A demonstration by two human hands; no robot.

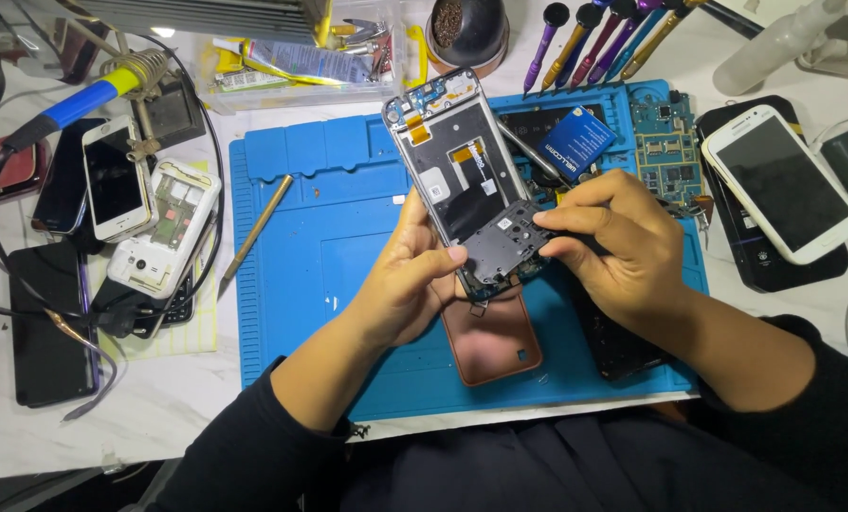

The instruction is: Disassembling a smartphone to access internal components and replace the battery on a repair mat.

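**Here, two hands worked on an opened phone above a blue repair mat**

Centrally, the left hand (407, 275) was curled around the lower edge of an opened phone frame (457, 161), its thumb pressed against a dark inner cover plate (501, 248) at the frame's lower end. The right hand (623, 242) came in from three o'clock, its fingers closed in a pinch on the same plate's right edge. The frame stood tilted, its top pointing to twelve o'clock, with the inner parts facing the camera.

Directly below the hands, at six o'clock, a copper-coloured back cover (493, 341) lay on the blue repair mat (300, 237). A black phone panel (623, 346) lay just beside it, partly under the right wrist. Behind the right hand, at one o'clock, a blue battery (575, 140) rested near a green circuit board (667, 142).

At nine o'clock on the mat lay a thin metal prying tool (256, 230). Further left, off the mat, sat a white phone without its back (165, 223), another white phone (114, 177) and a black phone (49, 322). At three o'clock a white smartphone (782, 183) lay on a black one. A row of purple and gold screwdrivers (594, 33) stood at twelve o'clock, and a soldering iron with a blue handle (82, 100) rested at ten o'clock.
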